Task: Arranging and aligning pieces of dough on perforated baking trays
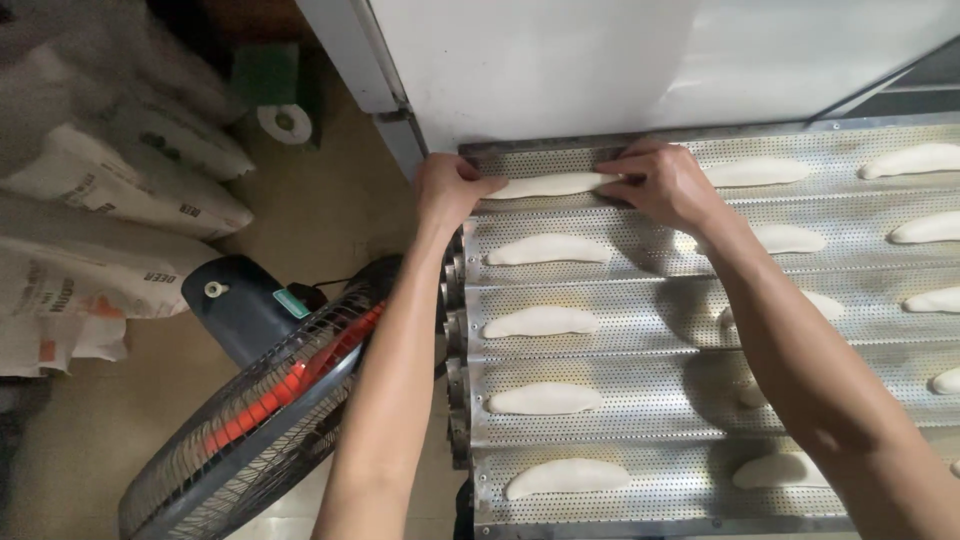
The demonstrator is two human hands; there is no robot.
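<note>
Both hands settle a dough piece into the tray's far groove.

Past the sacks and fan, the left hand and right hand pinch the ends of the dough, fingers narrow, keeping it straight along the tray like its neighbours.

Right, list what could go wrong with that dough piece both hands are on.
1. Both hands, left hand and right hand, press the ends of the dough piece in the far channel of the perforated tray; soft dough may stretch or thin unevenly.
2. The right forearm crosses over other shaped pieces and could dent them.
3. The fan stands right by the tray's edge; an elbow might knock it.
</note>
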